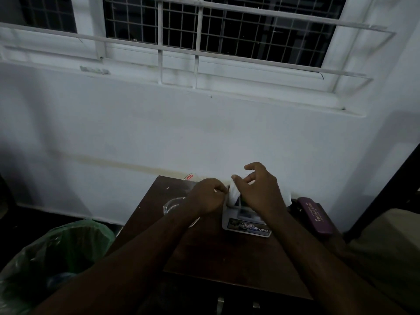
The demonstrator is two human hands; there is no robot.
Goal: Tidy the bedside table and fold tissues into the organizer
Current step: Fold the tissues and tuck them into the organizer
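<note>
Two bare hands work a white tissue above a small printed box, seemingly the organizer, on a dark wooden bedside table pushed against a white wall under a barred window. The left hand is curled nearly closed, fingertips pinching what looks like the tissue's near edge; the right hand is half open, thumb and forefinger nipping the top of the tissue while the other fingers arch loosely above it. The tissue hangs bunched between both hands, its lower end touching or just entering the box's top, though dim light hides which. Thin paper pulled from two sides could tear, or crumple instead of folding cleanly. The light box, unsteadied by either hand, may tip or slide if the tissue is pressed in. A clear glass dish lies just beside the left wrist, where a careless sweep of the forearm could knock it toward the table edge and the green-lined bin below, and a maroon case lies near the right forearm
</note>
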